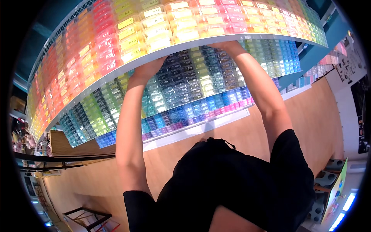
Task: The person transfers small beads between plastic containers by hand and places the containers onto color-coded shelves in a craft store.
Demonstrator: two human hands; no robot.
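Both arms reach forward under the edge of a white shelf (174,47) packed with stacks of small clear plastic boxes (127,33) in yellow, orange, red and green, bearing printed codes. My left hand (149,69) is at the lower shelf's dark boxes (181,78), its fingers hidden beyond the upper shelf's edge. My right hand (226,45) is further right, above brown and dark boxes (229,69), and its fingers are hidden by the same edge. Whether either hand touches or holds a box cannot be seen.
Lower tiers hold blue boxes (176,114) and pink boxes (226,108) above a white base ledge (197,129). Wooden flooring (307,116) lies around the person. A dark metal frame (87,217) stands at lower left, and grey stools (326,178) stand beside a table at lower right.
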